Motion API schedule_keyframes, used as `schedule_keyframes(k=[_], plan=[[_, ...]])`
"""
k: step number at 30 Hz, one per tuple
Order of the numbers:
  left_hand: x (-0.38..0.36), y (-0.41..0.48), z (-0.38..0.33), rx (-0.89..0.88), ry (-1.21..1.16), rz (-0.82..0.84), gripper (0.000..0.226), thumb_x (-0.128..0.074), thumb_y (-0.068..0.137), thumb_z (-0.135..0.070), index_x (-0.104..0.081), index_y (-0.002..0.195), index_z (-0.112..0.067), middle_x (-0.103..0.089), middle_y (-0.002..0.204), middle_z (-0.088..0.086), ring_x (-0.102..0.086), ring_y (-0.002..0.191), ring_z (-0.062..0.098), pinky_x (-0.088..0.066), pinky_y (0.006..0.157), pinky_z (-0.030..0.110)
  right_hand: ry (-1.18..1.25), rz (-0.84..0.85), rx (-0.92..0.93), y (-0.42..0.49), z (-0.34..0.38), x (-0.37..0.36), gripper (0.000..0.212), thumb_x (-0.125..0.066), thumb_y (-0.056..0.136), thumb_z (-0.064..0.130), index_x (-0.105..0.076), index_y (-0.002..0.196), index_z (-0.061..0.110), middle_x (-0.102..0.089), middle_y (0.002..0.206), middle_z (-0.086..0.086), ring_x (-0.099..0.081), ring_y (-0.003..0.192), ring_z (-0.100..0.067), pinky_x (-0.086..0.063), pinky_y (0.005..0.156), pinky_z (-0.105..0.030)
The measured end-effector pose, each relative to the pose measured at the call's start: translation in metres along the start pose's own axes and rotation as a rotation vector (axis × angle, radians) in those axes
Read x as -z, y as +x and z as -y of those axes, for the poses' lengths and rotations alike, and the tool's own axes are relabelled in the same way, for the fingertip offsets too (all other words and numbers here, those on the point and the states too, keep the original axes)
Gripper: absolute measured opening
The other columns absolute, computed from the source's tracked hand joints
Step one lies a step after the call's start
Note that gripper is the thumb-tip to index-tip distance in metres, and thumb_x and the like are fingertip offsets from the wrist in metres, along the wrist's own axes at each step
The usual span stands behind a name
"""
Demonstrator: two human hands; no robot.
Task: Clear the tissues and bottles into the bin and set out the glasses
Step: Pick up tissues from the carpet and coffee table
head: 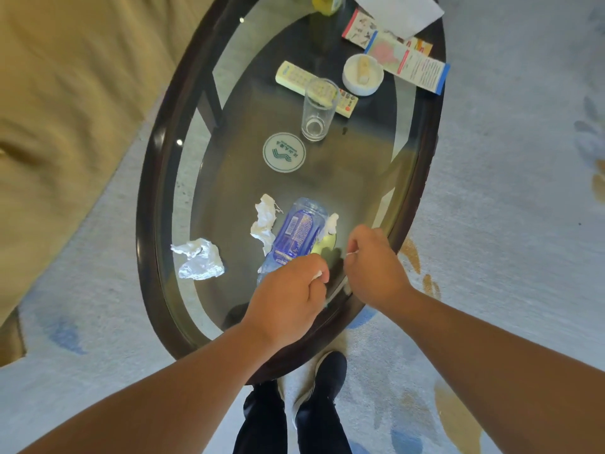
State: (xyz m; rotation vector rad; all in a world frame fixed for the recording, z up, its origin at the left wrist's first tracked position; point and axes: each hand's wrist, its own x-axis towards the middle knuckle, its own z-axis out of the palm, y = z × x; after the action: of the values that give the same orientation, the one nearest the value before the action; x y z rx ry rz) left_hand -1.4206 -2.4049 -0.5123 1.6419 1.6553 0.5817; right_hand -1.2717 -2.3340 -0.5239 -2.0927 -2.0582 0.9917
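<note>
Tissue scrap (317, 275) pinched in left grip (288, 299); right grip (373, 267) curled round a thin white sliver (353, 253).

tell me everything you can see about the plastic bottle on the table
The plastic bottle is clear with a blue barcoded label and lies on its side on the glass table, base pointing away from the person. The left hand, pinching a white scrap, hides its neck end; contact cannot be told. One crumpled tissue lies by its left side, a smaller tissue by its right.
</note>
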Motion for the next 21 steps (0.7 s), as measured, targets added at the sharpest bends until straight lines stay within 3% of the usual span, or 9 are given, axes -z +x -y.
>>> schedule_keyframes(k=[4, 9, 12, 15, 18, 21], plan=[[0.027, -0.006, 0.001, 0.051, 0.006, -0.01, 0.012, -0.047, 0.098, -0.018, -0.059, 0.096, -0.015, -0.063, 0.099, 0.004, -0.058, 0.092, 0.023, -0.056, 0.07, 0.039, -0.005, 0.022, 0.098, -0.014, 0.024, 0.017, 0.033, -0.042, 0.095, 0.011, -0.038, 0.067, 0.026, -0.046, 0.078, 0.002, -0.046, 0.064, -0.009, -0.033, 0.054, -0.018], [0.061, -0.015, 0.022, 0.134, 0.067, -0.079, 0.017, -0.043, 0.097, -0.015, -0.058, 0.09, -0.013, -0.059, 0.089, 0.003, -0.056, 0.076, 0.019, -0.05, 0.069, 0.032, 0.035, 0.07, 0.12, -0.026, 0.049, 0.026, 0.026, -0.043, 0.092, 0.018, -0.042, 0.066, 0.017, -0.047, 0.067, -0.001, -0.042, 0.059, -0.01, -0.038, 0.053, -0.025], [0.079, -0.022, 0.037, 0.179, 0.107, -0.142, 0.017, -0.045, 0.096, -0.016, -0.061, 0.092, -0.017, -0.061, 0.089, 0.0, -0.057, 0.077, 0.016, -0.05, 0.071, 0.033, 0.074, 0.073, 0.099, -0.026, 0.062, 0.023, 0.027, -0.048, 0.086, 0.025, -0.039, 0.062, 0.018, -0.038, 0.057, 0.004, -0.037, 0.054, -0.012, -0.036, 0.053, -0.032], [0.089, -0.026, 0.053, 0.246, 0.127, -0.167, 0.023, -0.046, 0.096, -0.032, -0.061, 0.086, -0.019, -0.06, 0.085, -0.002, -0.058, 0.079, 0.018, -0.048, 0.072, 0.033, 0.076, 0.068, 0.139, -0.021, 0.072, 0.014, 0.031, -0.05, 0.085, 0.026, -0.036, 0.059, 0.018, -0.034, 0.052, 0.003, -0.034, 0.051, -0.014, -0.027, 0.05, -0.029], [0.092, -0.028, 0.065, 0.327, 0.148, -0.163, 0.043, -0.039, 0.093, -0.051, -0.061, 0.081, -0.016, -0.06, 0.081, -0.002, -0.058, 0.077, 0.018, -0.047, 0.071, 0.033, 0.088, 0.078, 0.161, -0.016, 0.077, 0.002, 0.033, -0.05, 0.086, 0.025, -0.033, 0.058, 0.018, -0.033, 0.051, 0.001, -0.033, 0.05, -0.014, -0.023, 0.049, -0.029], [0.09, -0.027, 0.072, 0.332, 0.15, -0.233, 0.042, -0.036, 0.098, -0.04, -0.061, 0.08, -0.012, -0.059, 0.075, -0.001, -0.057, 0.071, 0.018, -0.043, 0.065, 0.031, 0.096, 0.123, 0.197, -0.011, 0.08, -0.004, 0.034, -0.048, 0.086, 0.025, -0.03, 0.058, 0.018, -0.031, 0.051, 0.001, -0.031, 0.05, -0.014, -0.022, 0.049, -0.028]])
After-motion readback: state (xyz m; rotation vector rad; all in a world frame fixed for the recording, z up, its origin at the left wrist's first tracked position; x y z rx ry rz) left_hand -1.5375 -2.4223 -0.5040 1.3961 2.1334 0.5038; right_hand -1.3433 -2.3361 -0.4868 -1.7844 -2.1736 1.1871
